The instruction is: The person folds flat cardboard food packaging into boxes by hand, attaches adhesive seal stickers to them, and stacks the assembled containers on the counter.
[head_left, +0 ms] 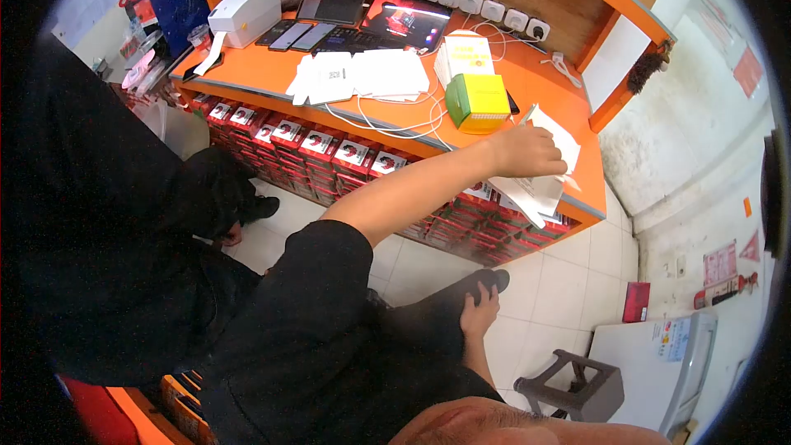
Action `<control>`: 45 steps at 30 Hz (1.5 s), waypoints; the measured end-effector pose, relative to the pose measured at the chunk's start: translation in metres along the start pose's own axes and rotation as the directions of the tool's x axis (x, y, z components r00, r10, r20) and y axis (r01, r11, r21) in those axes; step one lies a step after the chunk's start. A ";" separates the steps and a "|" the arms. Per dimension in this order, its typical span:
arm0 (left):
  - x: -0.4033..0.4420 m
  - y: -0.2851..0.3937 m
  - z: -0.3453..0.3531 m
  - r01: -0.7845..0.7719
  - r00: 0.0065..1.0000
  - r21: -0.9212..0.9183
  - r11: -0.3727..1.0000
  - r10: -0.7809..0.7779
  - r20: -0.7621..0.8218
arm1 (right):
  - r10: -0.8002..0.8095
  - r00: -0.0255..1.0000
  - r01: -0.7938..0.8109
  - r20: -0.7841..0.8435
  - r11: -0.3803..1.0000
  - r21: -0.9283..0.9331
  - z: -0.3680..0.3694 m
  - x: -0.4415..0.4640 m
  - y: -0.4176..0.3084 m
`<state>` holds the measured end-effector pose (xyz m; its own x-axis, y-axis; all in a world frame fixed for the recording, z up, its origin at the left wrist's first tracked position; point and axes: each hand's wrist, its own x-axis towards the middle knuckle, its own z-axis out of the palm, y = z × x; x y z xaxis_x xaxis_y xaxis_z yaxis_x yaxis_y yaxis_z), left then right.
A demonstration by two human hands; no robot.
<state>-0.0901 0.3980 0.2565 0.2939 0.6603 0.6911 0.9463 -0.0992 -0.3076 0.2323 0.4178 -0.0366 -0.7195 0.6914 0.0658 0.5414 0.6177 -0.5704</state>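
My left hand reaches over the right end of the orange desk, its fingers closed at a white paper that hangs past the desk edge. More white paper shows just behind the hand. Beside it stands a yellow and green box, with a white and yellow pack behind it. My right hand rests on my knee in dark trousers, fingers spread, holding nothing.
On the orange desk are a label printer, phones, a tablet, paper cards and white cables. Red boxes fill the shelf below. Another person sits at left. A stool stands lower right.
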 end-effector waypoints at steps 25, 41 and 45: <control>-0.189 0.238 -0.206 0.863 0.428 0.001 0.505 -0.730 -0.534 | -0.233 0.946 0.032 0.225 0.758 0.652 -0.016 0.032 -0.117; -0.235 0.287 -0.197 0.784 0.618 0.069 0.617 -0.767 -0.170 | -0.797 0.502 0.123 0.336 0.451 0.884 -0.091 0.001 -0.267; -0.231 0.285 -0.174 0.826 0.563 0.078 0.558 -0.811 -0.157 | -0.571 0.628 -0.084 0.529 0.626 0.775 -0.089 0.004 -0.261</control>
<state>0.1347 0.0871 0.1231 -0.5813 0.3354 0.7413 0.7604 0.5482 0.3483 0.1267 0.2922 0.1852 -0.9909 -0.1168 -0.0664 0.0624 0.0380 -0.9973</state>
